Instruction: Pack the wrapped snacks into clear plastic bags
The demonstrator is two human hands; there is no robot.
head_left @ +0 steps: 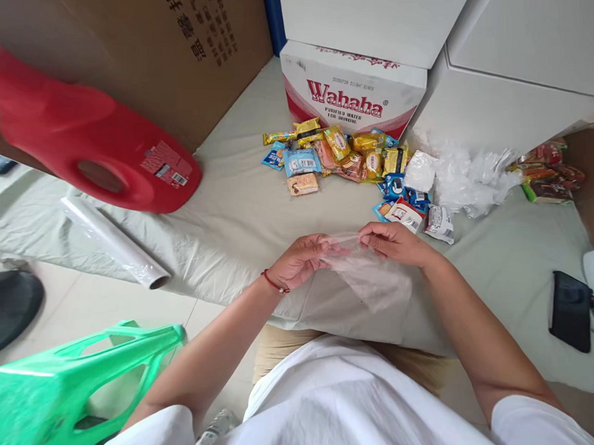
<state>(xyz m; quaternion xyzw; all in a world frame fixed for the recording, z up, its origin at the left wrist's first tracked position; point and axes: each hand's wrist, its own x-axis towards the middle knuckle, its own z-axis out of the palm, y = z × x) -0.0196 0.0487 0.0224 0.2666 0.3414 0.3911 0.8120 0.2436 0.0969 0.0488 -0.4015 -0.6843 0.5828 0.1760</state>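
My left hand (299,261) and my right hand (396,242) both pinch the top edge of a thin clear plastic bag (373,280), which hangs down between them over the pale cloth (239,214). A red string band circles my left wrist. Beyond my hands lies a heap of small snack packets (343,156) in yellow, blue and orange wrappers, apart from my fingers.
A Wahaha water carton (352,98) stands behind the snacks, with white boxes (517,68) to its right. Crumpled clear bags (467,176) and more snacks (547,169) lie right. A red jug (85,144), plastic film roll (114,242), green bag (72,383) and black phone (571,310) surround me.
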